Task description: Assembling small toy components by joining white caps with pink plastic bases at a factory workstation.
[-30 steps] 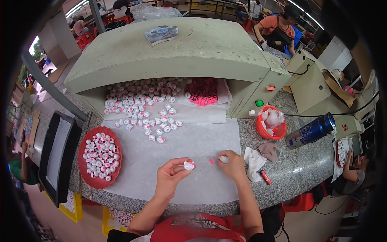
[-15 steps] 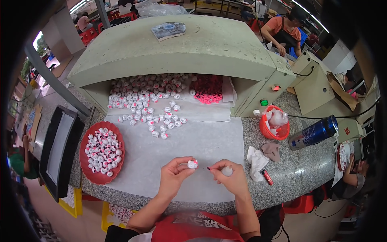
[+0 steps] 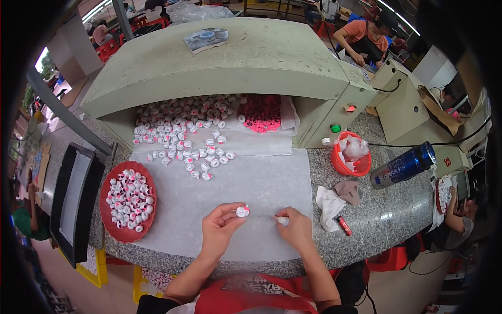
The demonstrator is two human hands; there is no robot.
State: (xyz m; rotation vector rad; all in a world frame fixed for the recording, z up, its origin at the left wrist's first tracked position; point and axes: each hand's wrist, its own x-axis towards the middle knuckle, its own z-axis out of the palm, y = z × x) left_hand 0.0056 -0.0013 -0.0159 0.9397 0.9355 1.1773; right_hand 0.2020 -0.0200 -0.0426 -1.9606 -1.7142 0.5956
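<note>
The left hand (image 3: 218, 225) pinches one white piece (image 3: 242, 211) over one paper sheet (image 3: 198, 193), finger and thumb nearly closed. At its three o'clock, the right hand (image 3: 297, 225) curls round one small bottle (image 3: 283, 221). One plate (image 3: 125, 235) sits at nine o'clock, one basket (image 3: 339, 165) at two. The right fingertips' dark bit has gone from sight.

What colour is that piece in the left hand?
The piece is white with pink; head view shows it.

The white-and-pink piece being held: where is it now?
In the head view, the white-and-pink piece is below the picture's middle, pinched by the left hand over the pale sheet, with the right hand to its right.
</note>
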